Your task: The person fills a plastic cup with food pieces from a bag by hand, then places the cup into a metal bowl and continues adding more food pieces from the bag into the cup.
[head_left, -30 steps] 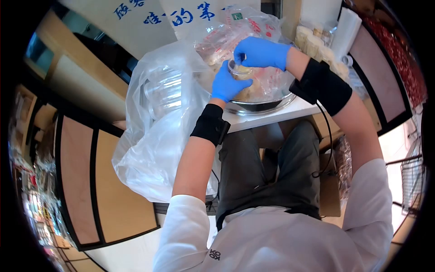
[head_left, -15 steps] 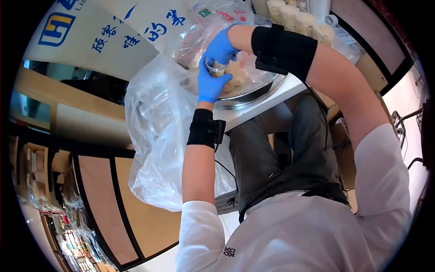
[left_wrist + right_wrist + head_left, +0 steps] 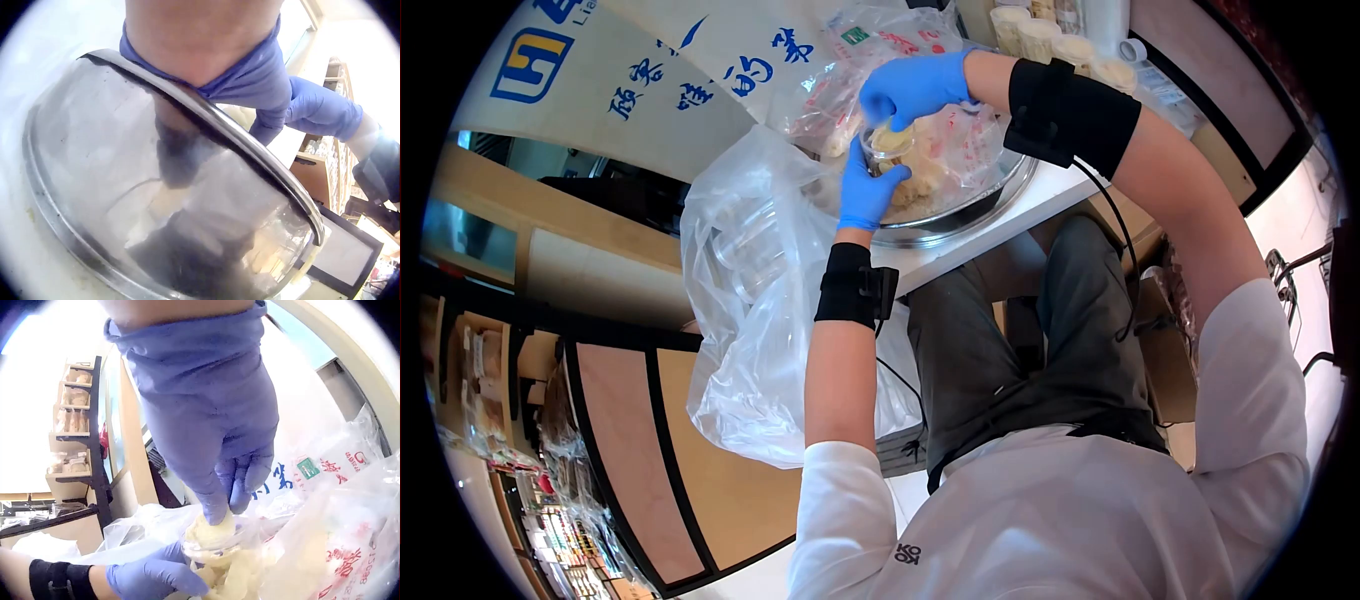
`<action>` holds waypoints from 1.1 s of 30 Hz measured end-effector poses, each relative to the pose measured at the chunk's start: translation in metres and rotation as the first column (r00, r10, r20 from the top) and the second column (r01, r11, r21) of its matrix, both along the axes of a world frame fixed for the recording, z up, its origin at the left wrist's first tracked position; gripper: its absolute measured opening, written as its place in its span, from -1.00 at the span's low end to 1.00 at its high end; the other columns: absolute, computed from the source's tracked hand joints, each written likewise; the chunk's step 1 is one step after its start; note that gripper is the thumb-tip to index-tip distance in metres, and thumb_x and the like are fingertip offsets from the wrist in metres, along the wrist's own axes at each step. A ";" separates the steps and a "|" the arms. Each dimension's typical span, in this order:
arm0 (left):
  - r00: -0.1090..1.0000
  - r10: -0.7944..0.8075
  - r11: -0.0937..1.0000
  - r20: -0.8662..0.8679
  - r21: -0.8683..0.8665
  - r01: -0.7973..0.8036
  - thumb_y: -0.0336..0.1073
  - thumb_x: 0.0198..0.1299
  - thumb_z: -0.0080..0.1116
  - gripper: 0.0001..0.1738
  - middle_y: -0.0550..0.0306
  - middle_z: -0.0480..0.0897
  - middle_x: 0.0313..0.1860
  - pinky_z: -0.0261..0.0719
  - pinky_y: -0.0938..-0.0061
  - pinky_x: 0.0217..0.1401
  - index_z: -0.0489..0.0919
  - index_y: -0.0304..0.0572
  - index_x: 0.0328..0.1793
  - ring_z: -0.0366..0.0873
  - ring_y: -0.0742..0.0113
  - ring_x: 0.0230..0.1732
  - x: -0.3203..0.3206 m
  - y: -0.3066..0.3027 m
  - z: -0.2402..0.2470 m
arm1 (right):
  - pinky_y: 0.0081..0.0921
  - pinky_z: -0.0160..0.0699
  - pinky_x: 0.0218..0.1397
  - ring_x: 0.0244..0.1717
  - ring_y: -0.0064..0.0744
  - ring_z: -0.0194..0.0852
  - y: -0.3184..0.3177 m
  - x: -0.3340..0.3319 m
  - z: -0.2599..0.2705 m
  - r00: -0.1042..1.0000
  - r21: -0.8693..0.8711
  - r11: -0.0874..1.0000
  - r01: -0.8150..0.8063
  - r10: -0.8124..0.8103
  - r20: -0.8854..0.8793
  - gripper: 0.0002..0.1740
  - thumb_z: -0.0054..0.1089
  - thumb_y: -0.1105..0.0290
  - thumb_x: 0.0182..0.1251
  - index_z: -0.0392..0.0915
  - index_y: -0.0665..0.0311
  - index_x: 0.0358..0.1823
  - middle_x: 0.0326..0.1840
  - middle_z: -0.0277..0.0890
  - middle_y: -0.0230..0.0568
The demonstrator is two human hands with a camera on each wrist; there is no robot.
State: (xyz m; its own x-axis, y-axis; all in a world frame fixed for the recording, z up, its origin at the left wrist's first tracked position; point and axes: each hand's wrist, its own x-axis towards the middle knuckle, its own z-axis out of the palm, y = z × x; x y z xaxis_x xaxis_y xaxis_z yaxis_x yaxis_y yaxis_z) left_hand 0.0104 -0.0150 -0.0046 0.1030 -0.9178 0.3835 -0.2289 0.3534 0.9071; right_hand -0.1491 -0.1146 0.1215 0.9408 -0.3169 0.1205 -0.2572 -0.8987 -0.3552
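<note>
My gloved left hand (image 3: 868,190) holds a clear plastic cup (image 3: 887,146), with its fingers and thumb around the side. Above the cup, my gloved right hand (image 3: 915,85) reaches down and pinches a pale yellow flat piece of food (image 3: 209,531) at the cup's mouth. More pale pieces (image 3: 234,578) lie just below the cup in the right wrist view. Both hands are over a shiny metal basin (image 3: 940,228), lined with a clear bag with red print (image 3: 975,140). In the left wrist view, the basin's wall (image 3: 112,144) hides the cup.
A large translucent bag (image 3: 750,400) of stacked clear cups (image 3: 745,235) stands left of the basin. Several filled cups (image 3: 1040,40) stand behind it at the right. A banner with blue writing (image 3: 650,70) rises at the back. The white table edge (image 3: 1040,195) faces me.
The head view has turned, so the scene sits differently. Since half a second ago, my right hand has lifted slightly and shifted right above the cup; my left still holds the cup.
</note>
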 end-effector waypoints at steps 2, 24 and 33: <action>0.999 -0.030 1.000 -0.038 0.009 0.030 -0.44 -0.16 0.36 -0.15 0.02 0.50 0.14 0.43 0.41 0.20 0.28 -0.24 0.37 0.47 0.30 0.13 0.000 -0.001 0.000 | -0.39 0.52 -0.18 -0.26 -0.32 0.54 -0.004 -0.002 0.006 1.000 0.038 0.999 -0.014 0.014 0.003 -0.69 0.36 0.50 -0.08 0.58 0.29 -0.21 -0.28 0.59 -0.21; 0.993 0.099 0.993 0.060 -0.067 -0.095 -0.13 0.25 0.24 -0.41 0.08 0.51 0.10 0.38 0.50 0.18 0.36 -0.30 0.29 0.44 0.40 0.11 -0.008 0.009 0.003 | -0.47 0.46 -0.51 -0.44 -0.42 0.46 -0.005 0.026 -0.004 0.914 0.185 0.980 -0.068 0.135 -0.383 -0.70 0.29 0.38 0.03 0.69 0.14 -0.13 -0.41 0.59 -0.34; 0.970 0.240 0.970 -0.034 -0.020 -0.241 -0.18 0.20 0.32 -0.46 0.13 0.56 -0.03 0.45 0.55 0.03 0.41 -0.30 0.21 0.49 0.47 -0.05 0.001 0.002 -0.003 | -0.44 0.53 -0.21 -0.34 -0.34 0.57 0.000 0.022 -0.015 0.999 -0.004 0.999 -0.033 0.033 0.043 -0.81 0.24 0.43 0.08 0.65 0.28 -0.24 -0.36 0.63 -0.18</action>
